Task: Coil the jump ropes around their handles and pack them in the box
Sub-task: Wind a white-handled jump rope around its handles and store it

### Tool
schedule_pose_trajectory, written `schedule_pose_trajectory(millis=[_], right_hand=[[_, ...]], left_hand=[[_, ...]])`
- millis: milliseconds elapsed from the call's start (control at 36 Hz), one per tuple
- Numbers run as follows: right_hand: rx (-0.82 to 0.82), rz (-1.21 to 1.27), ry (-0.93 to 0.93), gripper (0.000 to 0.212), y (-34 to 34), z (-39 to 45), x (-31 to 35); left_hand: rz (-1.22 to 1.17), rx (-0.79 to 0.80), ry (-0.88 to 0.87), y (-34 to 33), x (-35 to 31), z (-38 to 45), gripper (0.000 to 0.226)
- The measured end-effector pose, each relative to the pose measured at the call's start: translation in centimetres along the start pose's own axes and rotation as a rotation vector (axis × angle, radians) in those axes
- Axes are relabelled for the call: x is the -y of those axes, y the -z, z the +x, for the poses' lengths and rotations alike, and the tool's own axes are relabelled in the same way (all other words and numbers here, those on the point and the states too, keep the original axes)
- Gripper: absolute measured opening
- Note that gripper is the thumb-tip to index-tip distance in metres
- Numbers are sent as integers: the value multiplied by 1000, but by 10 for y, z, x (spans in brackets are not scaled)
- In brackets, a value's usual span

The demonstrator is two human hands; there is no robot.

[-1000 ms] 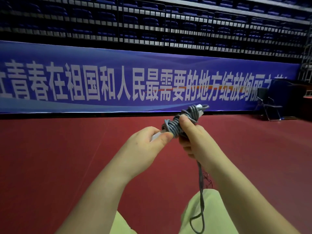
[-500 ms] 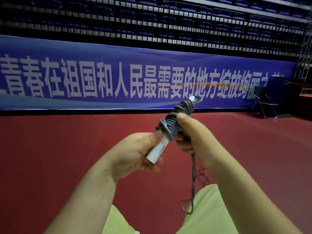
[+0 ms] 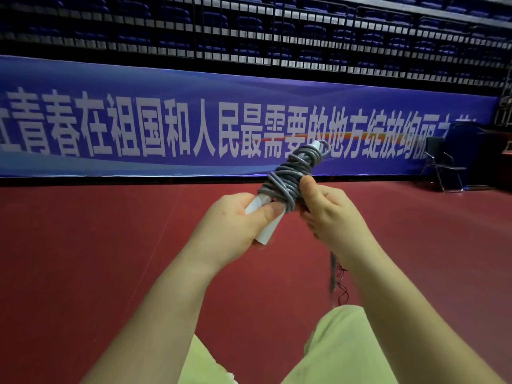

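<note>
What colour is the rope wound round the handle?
Grey, the rope in the head view, coiled on white handles.

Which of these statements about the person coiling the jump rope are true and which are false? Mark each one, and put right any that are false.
1. The left hand grips the white handles. True.
2. The grey rope is wound round the handles. True.
3. All of the rope is coiled, with no loose end. False: a loose length hangs below the right hand.
4. The floor is blue. False: it is red; the banner behind is blue.
5. The right hand holds nothing. False: its thumb and fingers pinch the coil.
</note>
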State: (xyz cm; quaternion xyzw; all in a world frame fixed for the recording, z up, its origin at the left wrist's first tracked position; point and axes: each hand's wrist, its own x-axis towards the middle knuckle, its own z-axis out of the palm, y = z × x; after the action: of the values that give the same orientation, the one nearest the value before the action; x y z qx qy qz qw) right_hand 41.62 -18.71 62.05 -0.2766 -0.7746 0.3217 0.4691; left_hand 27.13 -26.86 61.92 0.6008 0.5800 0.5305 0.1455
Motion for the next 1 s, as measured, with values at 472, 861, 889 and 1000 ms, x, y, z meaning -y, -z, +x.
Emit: schedule_pose_trajectory(millis=[472,861,889,1000], right_hand=[[105,115,-52,43,7,-5,19],[69,-165,-85,56,-16,2,0],[49,-203,-71,55,-17,1,-1],[-7,-285,-3,53,-17,-3,-1]], left_hand=[[-631,698,221,6,13,-8,83],[-270,236,244,-17,10,-5,72],[-238,213,231,-16,11,-5,78],[78,40,114,-8,18,3,84]])
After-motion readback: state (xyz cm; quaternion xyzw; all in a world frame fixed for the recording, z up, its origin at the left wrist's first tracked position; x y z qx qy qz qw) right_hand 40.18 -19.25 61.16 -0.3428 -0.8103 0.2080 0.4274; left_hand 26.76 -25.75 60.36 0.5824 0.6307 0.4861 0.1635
